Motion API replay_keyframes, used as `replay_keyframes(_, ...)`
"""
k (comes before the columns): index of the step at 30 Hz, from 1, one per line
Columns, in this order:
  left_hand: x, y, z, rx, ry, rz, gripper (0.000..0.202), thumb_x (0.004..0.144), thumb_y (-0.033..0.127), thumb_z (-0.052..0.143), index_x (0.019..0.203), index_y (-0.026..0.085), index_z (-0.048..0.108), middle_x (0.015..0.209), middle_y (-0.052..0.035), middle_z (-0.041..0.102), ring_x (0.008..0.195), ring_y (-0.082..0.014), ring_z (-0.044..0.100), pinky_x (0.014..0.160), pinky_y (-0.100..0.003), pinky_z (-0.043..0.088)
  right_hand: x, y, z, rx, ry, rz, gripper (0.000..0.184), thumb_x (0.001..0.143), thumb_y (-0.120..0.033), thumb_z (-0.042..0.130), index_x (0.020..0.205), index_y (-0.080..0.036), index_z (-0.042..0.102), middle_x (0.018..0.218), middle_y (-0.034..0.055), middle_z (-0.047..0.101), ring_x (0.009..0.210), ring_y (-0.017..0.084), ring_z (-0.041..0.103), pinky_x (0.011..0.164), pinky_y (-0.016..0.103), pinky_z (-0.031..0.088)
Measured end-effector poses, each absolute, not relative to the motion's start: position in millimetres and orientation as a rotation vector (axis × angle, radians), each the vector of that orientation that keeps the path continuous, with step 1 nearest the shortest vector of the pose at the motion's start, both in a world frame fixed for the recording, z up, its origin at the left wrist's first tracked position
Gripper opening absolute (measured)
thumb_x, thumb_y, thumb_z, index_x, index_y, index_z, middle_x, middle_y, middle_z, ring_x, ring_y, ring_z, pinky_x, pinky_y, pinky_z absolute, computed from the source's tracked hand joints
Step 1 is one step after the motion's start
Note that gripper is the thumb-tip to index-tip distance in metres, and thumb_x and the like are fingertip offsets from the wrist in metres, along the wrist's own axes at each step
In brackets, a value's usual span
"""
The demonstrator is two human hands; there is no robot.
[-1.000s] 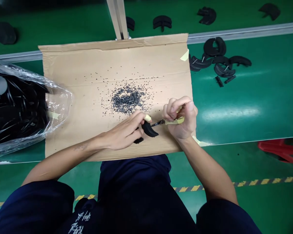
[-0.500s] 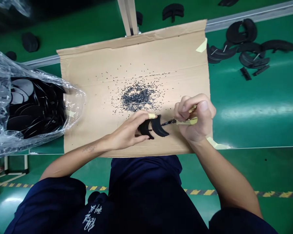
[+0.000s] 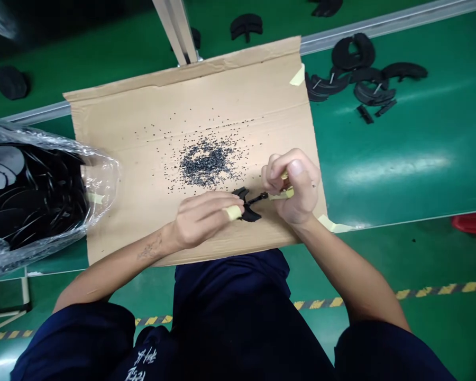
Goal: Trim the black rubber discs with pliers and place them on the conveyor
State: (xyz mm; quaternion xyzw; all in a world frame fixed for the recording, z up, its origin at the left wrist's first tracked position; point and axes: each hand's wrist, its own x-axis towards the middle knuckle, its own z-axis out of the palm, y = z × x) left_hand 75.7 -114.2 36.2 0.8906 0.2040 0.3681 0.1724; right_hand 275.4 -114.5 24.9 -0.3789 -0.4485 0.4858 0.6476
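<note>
My left hand [image 3: 200, 217], with pale tape round a finger, pinches a black curved part [image 3: 250, 212] by its left side. Its fingers hide some of the piece. My right hand [image 3: 295, 185] is closed round yellow-handled pliers [image 3: 281, 195], whose thin dark jaws point left and meet the middle of the curved part. Whether the jaws grip a small piece is too small to tell. Just beyond both hands lies a scattered pile of tiny black pieces [image 3: 206, 161] on a cardboard sheet [image 3: 119, 211].
At left, a clear plastic bag [image 3: 103, 174] holds many black curved pieces [image 3: 35, 196]. More black parts [image 3: 375, 92] lie on the green table [image 3: 381, 174] at right. A metal post [image 3: 176, 29] rises behind the cardboard. Something red [image 3: 474, 223] shows at the right edge.
My left hand has turned from open fingers around two curved pieces to a pinch, and those pieces now sit together. The pliers stay in my right hand. The whole view has shifted.
</note>
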Motion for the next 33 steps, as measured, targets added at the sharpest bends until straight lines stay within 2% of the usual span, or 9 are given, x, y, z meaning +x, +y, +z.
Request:
replay_keyframes(4,92.6,-103.4,27.2,2.968,0.324,1.032,0.009,0.097,0.013,0.059,0.094,0.014,0.067,0.099,-0.0090,0.080,0.088,-0.0182,0.076,0.071,-0.029,0.061,274.8,-113.1,23.7,-0.767,-0.993,1.109,0.038,0.095,-0.052,0.058,0.072,-0.023,0.053,0.057,-0.0063,0.034,0.046,0.009,0.031,0.045,0.027,0.026)
replay_keyframes(6,97.4,-101.7,23.1,3.070,0.253,0.970,0.010,0.097,0.014,0.059,0.092,0.014,0.067,0.100,-0.0103,0.079,0.086,-0.0188,0.076,0.068,-0.029,0.059,274.4,-112.9,24.1,-0.748,-0.982,1.116,0.037,0.095,-0.050,0.060,0.072,-0.022,0.052,0.057,-0.0068,0.034,0.046,0.008,0.030,0.045,0.026,0.026)
replay_keyframes(11,95.0,-102.5,21.6,3.139,0.227,0.783,0.011,0.098,0.013,0.057,0.094,0.010,0.066,0.106,-0.0149,0.078,0.095,-0.0208,0.076,0.081,-0.032,0.063,275.3,-113.1,24.1,-0.707,-0.963,1.137,0.035,0.097,-0.047,0.059,0.074,-0.022,0.052,0.059,-0.0077,0.033,0.046,0.007,0.027,0.044,0.025,0.024)
replay_keyframes(17,93.0,-101.4,19.9,3.127,0.195,0.777,0.012,0.097,0.013,0.057,0.102,0.010,0.068,0.105,-0.0141,0.079,0.098,-0.0228,0.076,0.082,-0.035,0.064,277.0,-115.8,21.4,-0.678,-0.977,1.093,0.034,0.100,-0.044,0.055,0.076,-0.021,0.051,0.063,-0.0065,0.037,0.048,0.006,0.030,0.045,0.024,0.026)
replay_keyframes(20,95.2,-102.7,19.7,3.142,0.211,0.780,0.008,0.095,0.014,0.061,0.097,0.011,0.068,0.104,-0.0138,0.079,0.101,-0.0255,0.077,0.085,-0.038,0.065,276.1,-117.5,20.4,-0.684,-0.994,1.060,0.035,0.101,-0.045,0.055,0.076,-0.021,0.050,0.066,-0.0056,0.039,0.050,0.006,0.033,0.045,0.024,0.029)
replay_keyframes(23,96.1,-104.2,22.7,3.160,0.163,0.744,0.010,0.095,0.014,0.060,0.089,0.012,0.068,0.106,-0.0143,0.079,0.101,-0.0255,0.077,0.087,-0.037,0.066,275.3,-118.2,19.9,-0.700,-1.018,1.038,0.035,0.102,-0.046,0.053,0.077,-0.021,0.050,0.066,-0.0054,0.040,0.050,0.006,0.034,0.045,0.023,0.030)
replay_keyframes(29,95.1,-95.2,29.8,3.197,-0.020,0.705,0.012,0.096,0.014,0.061,0.097,0.007,0.070,0.108,-0.0155,0.079,0.106,-0.0247,0.077,0.095,-0.034,0.066,275.8,-118.4,18.6,-0.673,-1.002,1.026,0.034,0.103,-0.043,0.052,0.077,-0.021,0.050,0.066,-0.0057,0.039,0.050,0.006,0.034,0.044,0.022,0.029)
replay_keyframes(33,92.8,-79.7,30.6,3.114,-0.118,0.612,0.010,0.096,0.015,0.061,0.100,0.012,0.070,0.114,-0.0115,0.078,0.115,-0.0233,0.073,0.104,-0.035,0.062,275.9,-118.6,17.4,-0.712,-1.008,1.022,0.036,0.101,-0.048,0.053,0.076,-0.022,0.050,0.066,-0.0052,0.041,0.051,0.007,0.036,0.046,0.023,0.033)
